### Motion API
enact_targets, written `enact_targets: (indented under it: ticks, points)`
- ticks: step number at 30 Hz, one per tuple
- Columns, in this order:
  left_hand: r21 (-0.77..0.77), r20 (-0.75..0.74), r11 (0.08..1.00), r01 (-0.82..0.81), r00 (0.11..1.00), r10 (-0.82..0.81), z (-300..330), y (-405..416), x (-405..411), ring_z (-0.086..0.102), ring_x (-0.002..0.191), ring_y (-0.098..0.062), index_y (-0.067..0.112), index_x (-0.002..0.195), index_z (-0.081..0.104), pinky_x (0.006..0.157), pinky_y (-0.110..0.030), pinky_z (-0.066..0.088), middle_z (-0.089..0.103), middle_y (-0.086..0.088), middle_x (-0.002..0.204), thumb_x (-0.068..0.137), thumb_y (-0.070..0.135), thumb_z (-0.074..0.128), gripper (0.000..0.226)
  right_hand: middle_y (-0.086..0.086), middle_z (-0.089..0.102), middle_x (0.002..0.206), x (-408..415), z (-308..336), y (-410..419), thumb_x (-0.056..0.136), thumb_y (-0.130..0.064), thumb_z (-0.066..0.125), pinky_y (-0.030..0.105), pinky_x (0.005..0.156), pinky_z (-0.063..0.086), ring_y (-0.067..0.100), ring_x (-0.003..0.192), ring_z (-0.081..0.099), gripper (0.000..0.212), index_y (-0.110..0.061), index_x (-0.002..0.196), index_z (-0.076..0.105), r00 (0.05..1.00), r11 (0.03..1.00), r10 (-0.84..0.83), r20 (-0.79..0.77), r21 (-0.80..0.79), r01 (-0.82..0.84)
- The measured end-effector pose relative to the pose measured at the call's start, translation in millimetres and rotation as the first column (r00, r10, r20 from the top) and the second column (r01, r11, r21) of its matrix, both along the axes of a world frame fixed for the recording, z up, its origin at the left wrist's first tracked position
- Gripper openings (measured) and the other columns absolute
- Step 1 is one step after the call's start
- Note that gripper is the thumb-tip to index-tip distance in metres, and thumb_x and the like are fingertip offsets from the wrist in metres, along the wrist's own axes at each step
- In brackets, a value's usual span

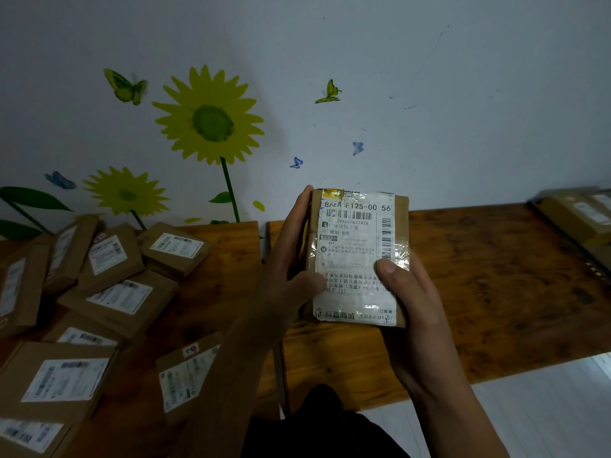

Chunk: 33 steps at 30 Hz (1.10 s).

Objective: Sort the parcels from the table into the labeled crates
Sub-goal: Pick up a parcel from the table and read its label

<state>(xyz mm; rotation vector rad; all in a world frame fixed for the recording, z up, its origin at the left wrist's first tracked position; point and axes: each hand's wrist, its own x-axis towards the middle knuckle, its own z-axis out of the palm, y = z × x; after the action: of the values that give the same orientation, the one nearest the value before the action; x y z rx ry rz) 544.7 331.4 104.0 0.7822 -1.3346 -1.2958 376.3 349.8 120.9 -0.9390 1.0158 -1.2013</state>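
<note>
I hold one brown cardboard parcel (358,246) upright in front of me, above the wooden table (479,292). Its white shipping label with barcodes faces me. My left hand (291,269) grips its left edge, fingers up along the side and thumb on the label. My right hand (410,302) grips the lower right corner, thumb pressed on the label. A pile of several similar labelled parcels (109,292) lies on the table to the left.
The table stands against a white wall with sunflower and butterfly stickers (208,120). At the far right edge lies something flat holding more parcels (582,216), blurred. Pale floor (529,408) shows at the lower right.
</note>
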Motion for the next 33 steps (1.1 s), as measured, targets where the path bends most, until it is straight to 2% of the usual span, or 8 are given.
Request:
enact_targets:
  ticks: [4,10,13,16,18,20,25,33]
  points:
    - [-0.019,0.006,0.999,0.027,1.000,-0.027,-1,2,-2,0.042,0.142,-0.013,0.031,0.157,0.009,0.100,-0.033,0.051,0.039,0.018,0.156,0.078,0.021,0.055,0.092,0.008,0.070,0.126,-2,-2,0,0.083,-0.032,0.064,0.059,0.099,0.052,0.031,0.115,0.069,0.063,-0.023,0.144,0.051,1.000,1.000,-0.021,-0.010,0.003,0.021]
    - [0.005,-0.026,0.999,0.040,0.999,-0.040,-3,3,-2,0.041,0.142,-0.010,0.036,0.155,0.011,0.100,-0.032,0.051,0.038,0.024,0.155,0.075,0.021,0.056,0.092,0.009,0.070,0.128,-2,-4,0,0.083,-0.032,0.065,0.061,0.100,0.051,0.032,0.115,0.068,0.065,-0.022,0.145,0.049,1.000,1.000,-0.026,-0.007,0.017,0.026]
    - [0.007,0.001,0.999,0.053,0.999,-0.053,-5,7,-2,0.044,0.140,-0.007,0.031,0.155,0.013,0.098,-0.027,0.051,0.035,0.014,0.158,0.072,0.022,0.056,0.093,0.009,0.069,0.128,-1,-6,1,0.084,-0.032,0.065,0.062,0.101,0.050,0.032,0.116,0.068,0.064,-0.022,0.145,0.050,1.000,1.000,-0.024,-0.008,0.012,0.024]
    - [0.060,0.010,0.998,0.015,1.000,-0.016,-8,11,0,0.059,0.121,0.003,0.018,0.150,0.027,0.085,-0.018,0.054,0.040,-0.001,0.152,0.063,0.029,0.060,0.093,0.008,0.069,0.129,-1,-7,1,0.084,-0.033,0.064,0.063,0.102,0.049,0.032,0.117,0.067,0.062,-0.023,0.144,0.051,1.000,1.000,-0.028,-0.013,0.009,0.028]
    - [0.021,0.027,0.999,0.044,0.999,-0.044,-7,11,1,0.046,0.137,-0.004,0.024,0.155,0.016,0.098,-0.025,0.051,0.033,0.001,0.160,0.069,0.022,0.057,0.096,0.007,0.069,0.129,0,-7,0,0.084,-0.033,0.064,0.063,0.102,0.048,0.032,0.118,0.066,0.062,-0.024,0.144,0.052,0.999,1.000,-0.030,-0.011,0.009,0.030]
    - [0.013,0.042,0.997,0.079,0.996,-0.080,-6,10,2,0.031,0.148,-0.008,0.029,0.159,0.004,0.108,-0.032,0.045,0.025,0.015,0.164,0.073,0.015,0.053,0.100,0.008,0.069,0.129,0,-8,0,0.084,-0.033,0.064,0.063,0.103,0.048,0.032,0.118,0.066,0.062,-0.024,0.144,0.051,0.999,0.999,-0.035,-0.006,0.009,0.035]
    - [0.003,0.060,0.997,0.084,0.995,-0.084,-10,10,4,0.028,0.149,-0.009,0.034,0.159,0.004,0.113,-0.044,0.041,0.024,0.019,0.163,0.073,0.017,0.055,0.101,0.008,0.070,0.128,1,-8,1,0.084,-0.033,0.064,0.062,0.103,0.048,0.032,0.117,0.067,0.061,-0.022,0.143,0.052,0.999,0.999,-0.041,0.002,0.004,0.041]
    - [0.005,0.018,0.994,0.113,0.993,-0.113,-14,11,8,0.029,0.149,-0.009,0.028,0.159,0.004,0.107,-0.028,0.043,0.025,0.017,0.163,0.075,0.018,0.056,0.099,0.008,0.070,0.128,4,-10,1,0.084,-0.033,0.064,0.061,0.101,0.050,0.031,0.116,0.068,0.061,-0.023,0.143,0.052,0.999,0.999,-0.035,-0.013,0.011,0.035]
